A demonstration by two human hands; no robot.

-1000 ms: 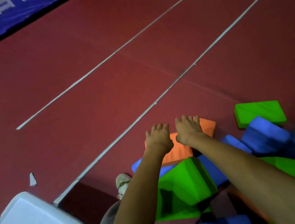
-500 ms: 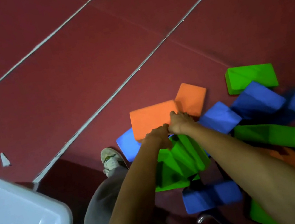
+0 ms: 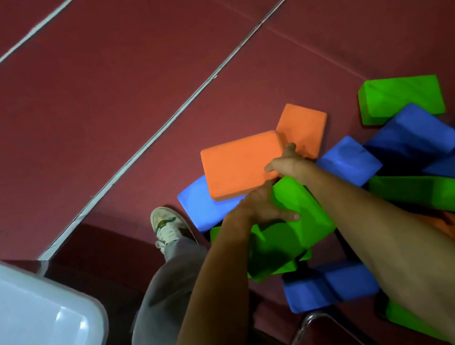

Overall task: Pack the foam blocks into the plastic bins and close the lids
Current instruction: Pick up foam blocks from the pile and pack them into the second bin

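Most of the bin (image 3: 20,330) was cut off at the lower left, showing only its pale closed lid. The right hand (image 3: 288,161) gripped the near right corner of an orange block (image 3: 240,164), thumb on top, its fingers hidden beneath. The left hand (image 3: 259,206) lay with fingers spread across a green block (image 3: 300,229), its far edge touching the orange one. Forearms covered part of the heap of blue, green and orange blocks, which ran off to the right. Everything rested on a dark red floor (image 3: 113,86) crossed by white lines.
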